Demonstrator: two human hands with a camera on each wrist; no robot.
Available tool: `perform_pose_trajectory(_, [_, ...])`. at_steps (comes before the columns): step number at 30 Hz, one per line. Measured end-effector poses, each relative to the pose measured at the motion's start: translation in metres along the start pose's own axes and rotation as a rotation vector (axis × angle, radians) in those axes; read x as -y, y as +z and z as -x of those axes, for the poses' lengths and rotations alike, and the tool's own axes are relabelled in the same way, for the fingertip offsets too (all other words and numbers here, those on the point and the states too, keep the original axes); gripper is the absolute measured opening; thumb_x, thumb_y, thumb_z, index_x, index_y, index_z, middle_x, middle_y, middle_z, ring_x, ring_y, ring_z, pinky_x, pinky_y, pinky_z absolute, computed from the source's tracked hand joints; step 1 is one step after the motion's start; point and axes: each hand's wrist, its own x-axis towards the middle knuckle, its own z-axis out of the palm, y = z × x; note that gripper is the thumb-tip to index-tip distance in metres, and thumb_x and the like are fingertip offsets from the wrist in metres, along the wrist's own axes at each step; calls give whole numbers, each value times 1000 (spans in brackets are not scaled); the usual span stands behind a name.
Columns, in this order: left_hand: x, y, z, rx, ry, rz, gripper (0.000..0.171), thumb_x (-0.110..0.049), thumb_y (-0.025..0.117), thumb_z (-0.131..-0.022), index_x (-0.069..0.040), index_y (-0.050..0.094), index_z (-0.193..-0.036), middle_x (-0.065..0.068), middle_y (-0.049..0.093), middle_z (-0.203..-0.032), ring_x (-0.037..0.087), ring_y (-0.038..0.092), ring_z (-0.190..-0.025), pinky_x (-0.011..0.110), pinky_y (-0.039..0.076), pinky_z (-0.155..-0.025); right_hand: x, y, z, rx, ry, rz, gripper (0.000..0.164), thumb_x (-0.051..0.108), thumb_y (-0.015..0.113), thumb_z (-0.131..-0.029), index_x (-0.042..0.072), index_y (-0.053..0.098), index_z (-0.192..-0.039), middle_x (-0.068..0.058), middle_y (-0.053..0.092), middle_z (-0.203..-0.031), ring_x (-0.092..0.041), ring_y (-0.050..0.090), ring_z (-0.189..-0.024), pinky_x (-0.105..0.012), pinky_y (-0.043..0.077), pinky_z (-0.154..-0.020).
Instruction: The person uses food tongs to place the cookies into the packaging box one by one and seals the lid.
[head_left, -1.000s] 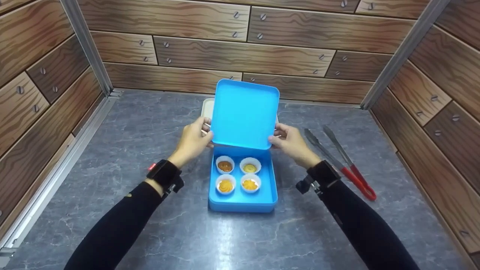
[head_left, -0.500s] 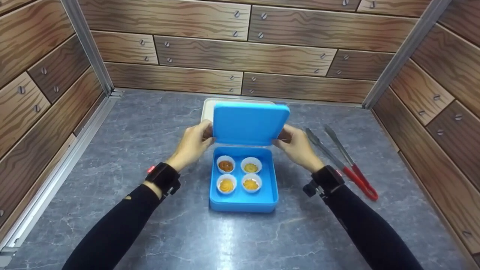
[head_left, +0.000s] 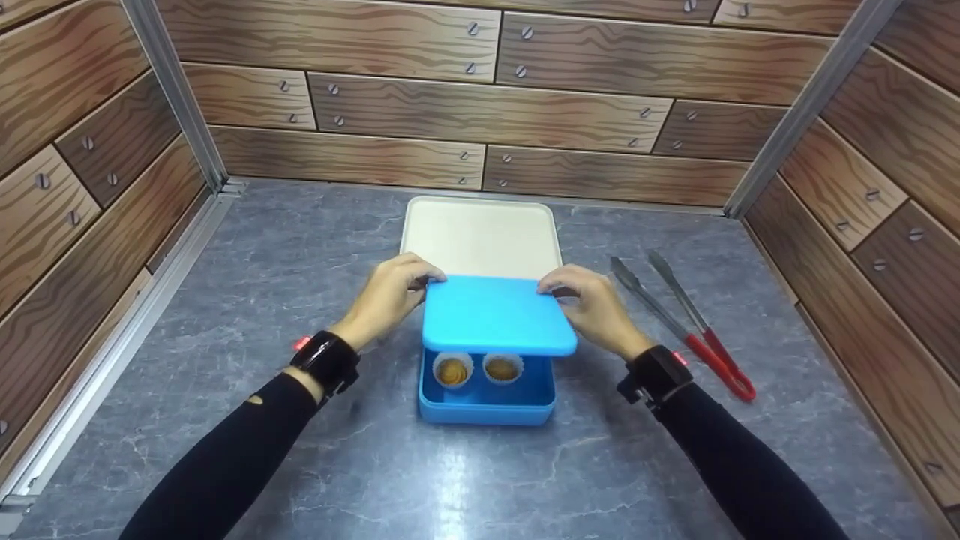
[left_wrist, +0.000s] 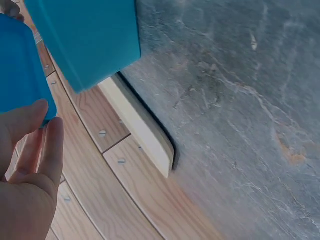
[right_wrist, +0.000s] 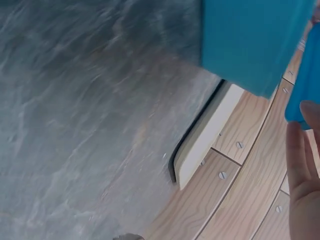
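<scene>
A blue lid (head_left: 499,315) is held over a blue rectangular box (head_left: 486,414), sloping with its near edge above the box's interior. My left hand (head_left: 391,296) pinches the lid's far left corner; in the left wrist view its thumb and fingers lie on either side of that corner. At the far right corner, my right hand (head_left: 592,306) grips the lid (right_wrist: 305,85) the same way. Through the front gap show two white fluted paper cups, a left cup (head_left: 452,370) with a yellow swirl and a right cup (head_left: 502,368) with yellowish contents. The lid hides the back of the box.
Behind the box a cream tray (head_left: 480,234) lies near the back wall. Tongs (head_left: 696,339) with red handles rest to the right, beyond the right hand. Wood-patterned walls (head_left: 577,120) enclose the grey marbled tabletop (head_left: 315,480) at the back and sides.
Both hands have tipped the lid from raised and facing me down toward me over the box. It now covers the two rear cups, and the cream tray behind has come into view.
</scene>
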Motion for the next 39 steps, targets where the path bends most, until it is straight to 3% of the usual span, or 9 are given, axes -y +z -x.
perform_pose_trajectory(4, [2, 3, 4, -17, 57, -39, 35, 19, 72, -87, -5, 79, -111, 9, 72, -111, 23, 71, -107, 25, 60, -96, -2, 4, 3, 2, -122, 101, 35, -18, 79, -82, 5, 79, -108, -8, 74, -111, -22, 72, -105, -27, 63, -92])
perform_pose_trajectory(9, [6, 5, 12, -34, 188, -161, 33, 19, 71, -86, -4, 76, -108, 10, 69, -111, 26, 70, -105, 30, 61, -96, -3, 9, 8, 20, -239, 230, 40, -19, 80, -80, 6, 79, -112, -10, 72, -114, -25, 69, -109, -35, 61, -98])
perform_pose_trajectory(18, [8, 12, 20, 17, 315, -335, 36, 19, 63, -85, -5, 72, -110, 7, 66, -111, 25, 65, -104, 31, 60, -93, -5, 11, 13, 52, -375, 337, 43, -23, 77, -79, 5, 77, -112, -12, 70, -115, -28, 67, -111, -39, 59, -100])
perform_pose_trajectory(29, [9, 18, 22, 58, 318, -389, 34, 20, 59, -87, -5, 69, -109, 8, 61, -108, 24, 59, -100, 32, 59, -85, -6, 15, 17, 59, -391, 378, 53, -28, 69, -75, 5, 76, -115, -10, 69, -116, -28, 65, -113, -37, 58, -101])
perform_pose_trajectory(34, [11, 21, 22, 50, 309, -380, 34, 18, 58, -88, -4, 69, -111, 8, 62, -110, 25, 61, -102, 33, 59, -89, -9, 19, 18, 50, -375, 392, 55, -28, 70, -74, 7, 77, -115, -11, 69, -116, -28, 65, -114, -38, 59, -101])
perform_pose_trajectory(39, [12, 22, 23, 18, 245, -291, 29, 16, 58, -93, -4, 72, -110, 10, 66, -114, 27, 66, -106, 35, 60, -96, -6, 22, 19, 54, -331, 360, 50, -26, 68, -79, 7, 78, -116, -13, 69, -118, -30, 65, -116, -41, 58, -103])
